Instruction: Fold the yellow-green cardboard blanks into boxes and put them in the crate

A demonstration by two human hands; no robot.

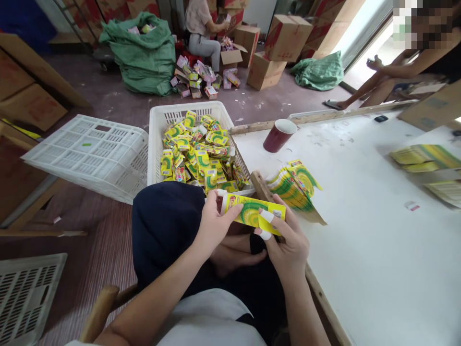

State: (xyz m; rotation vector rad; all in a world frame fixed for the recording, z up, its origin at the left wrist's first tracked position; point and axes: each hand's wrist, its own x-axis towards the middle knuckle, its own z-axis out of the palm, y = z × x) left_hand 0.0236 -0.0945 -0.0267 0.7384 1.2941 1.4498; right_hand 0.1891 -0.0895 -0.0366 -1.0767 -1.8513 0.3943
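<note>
Yellow-and-green carton [247, 211] sits between the two hands, above the lap and beside the near left edge of the white table [374, 259]. I can pick out a red logo near its left end, a green swirl across its face and a barcode at the right end, but the lettering is too small for me to read. The left hand [212, 223] grips the left end, its thumb laid along the face and pointing right, a white wrap on one fingertip. The right hand [291, 242] grips the right end: one finger bends over the front by the barcode, the thumb sits at the lower edge, and both tips are wrapped in white. Both forearms reach in from the near side.

Near left, I see part of a slatted white crate [59, 274] on the floor. Just beyond the right hand, a fanned stack of cartons [291, 187] in matching colours lies on the table. Past the knees, a white basket [153, 154] holds many small yellow packs [203, 161], several showing barcodes. Farther right stands a maroon mug [272, 139]; left of the basket lies an upturned crate [81, 149] bearing a green tag.

At the far side I have a green sack [144, 60], a heap of small boxes [198, 77], a seated person [198, 24] and cardboard boxes [288, 38] with red printing, illegible from here.
</note>
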